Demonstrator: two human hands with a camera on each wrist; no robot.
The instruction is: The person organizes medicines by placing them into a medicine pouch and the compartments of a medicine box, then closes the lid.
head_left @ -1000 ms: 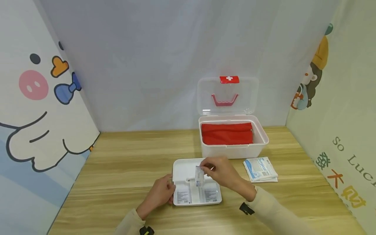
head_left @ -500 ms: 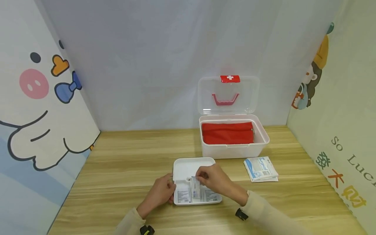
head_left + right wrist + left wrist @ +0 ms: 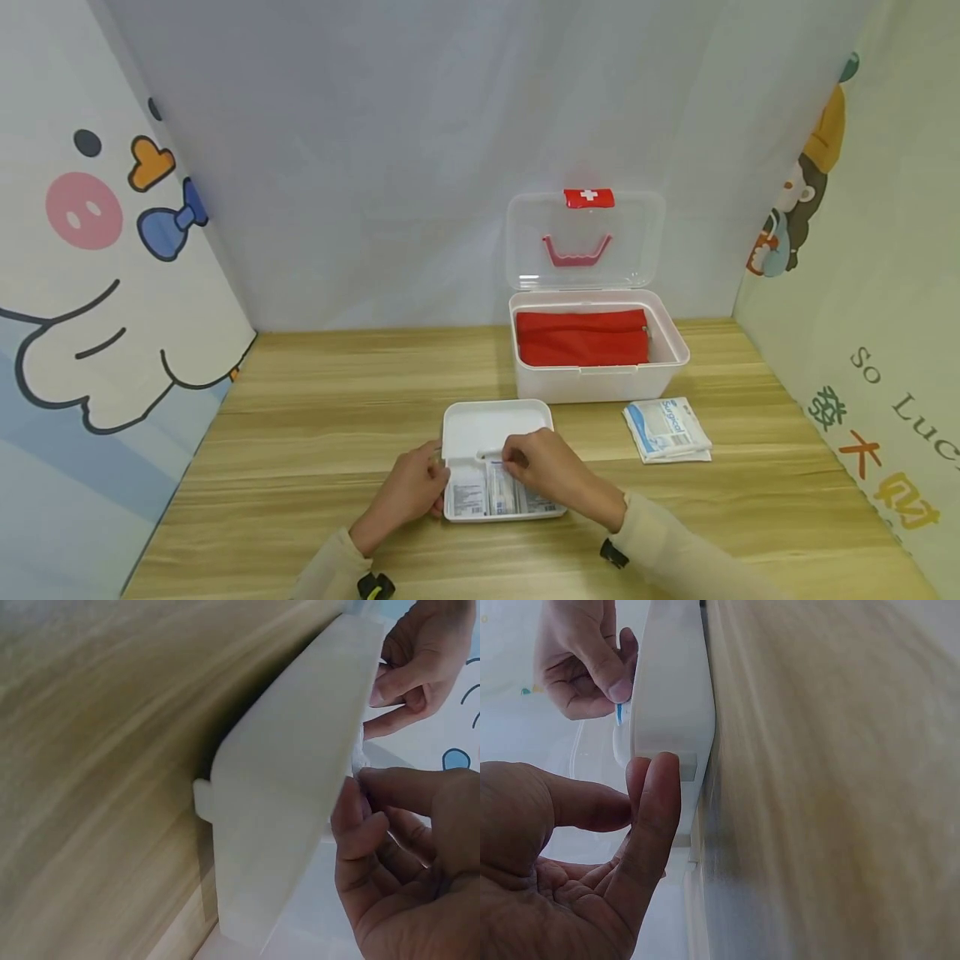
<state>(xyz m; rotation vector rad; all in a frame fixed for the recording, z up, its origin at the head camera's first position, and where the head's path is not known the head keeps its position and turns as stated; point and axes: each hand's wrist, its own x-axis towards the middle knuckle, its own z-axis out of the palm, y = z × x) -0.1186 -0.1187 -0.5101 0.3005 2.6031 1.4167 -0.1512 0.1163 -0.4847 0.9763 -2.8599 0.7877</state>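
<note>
A white divided tray (image 3: 483, 423) lies on the table, with a wide back section and smaller compartments at the front. My left hand (image 3: 411, 483) holds its left side, thumb and fingers at the rim. Over the front middle compartment my right hand (image 3: 551, 468) pinches the top end of a small clear packet (image 3: 501, 493) with blue print. That packet lies low in the compartment. Beside it, a flat packet with printed text (image 3: 468, 500) occupies the front left compartment; another in the front right is partly covered by my right hand. In the left wrist view, a blue edge shows below the right hand's (image 3: 585, 664) fingertips.
Behind the tray stands a white first-aid box (image 3: 592, 383), its clear lid (image 3: 637, 242) raised against the backdrop. A red pouch (image 3: 581, 340) is inside. To the right lies a flat pack printed "Surgical" (image 3: 667, 429). Printed cloth walls border the wooden table (image 3: 337, 383).
My right hand has lowered the small clear packet from above the tray into the front middle compartment. The left hand has stayed at the tray's left side.
</note>
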